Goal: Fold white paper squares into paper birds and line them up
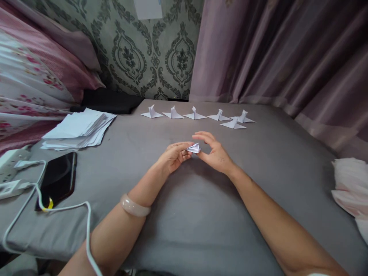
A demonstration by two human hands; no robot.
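Note:
A small folded piece of white paper (194, 148) is held above the grey cloth surface, its layers creased to a narrow point. My left hand (175, 155) pinches its left end between thumb and fingers. On the other side, my right hand (217, 156) has its thumb against or very close to the paper's right edge. The fingers of that hand are raised and curved apart from the thumb. Beyond both hands stand several finished-looking white origami birds (194, 114) in a row, with one (234, 124) set slightly nearer at the right end.
At left lie a stack of white paper sheets (77, 128), a black folded cloth (112, 100) and a dark phone (59, 176). White cables (88, 222) run from a power strip (13, 163) past my left forearm. Pinkish fabric (349, 184) lies at right; curtains (244, 50) hang behind.

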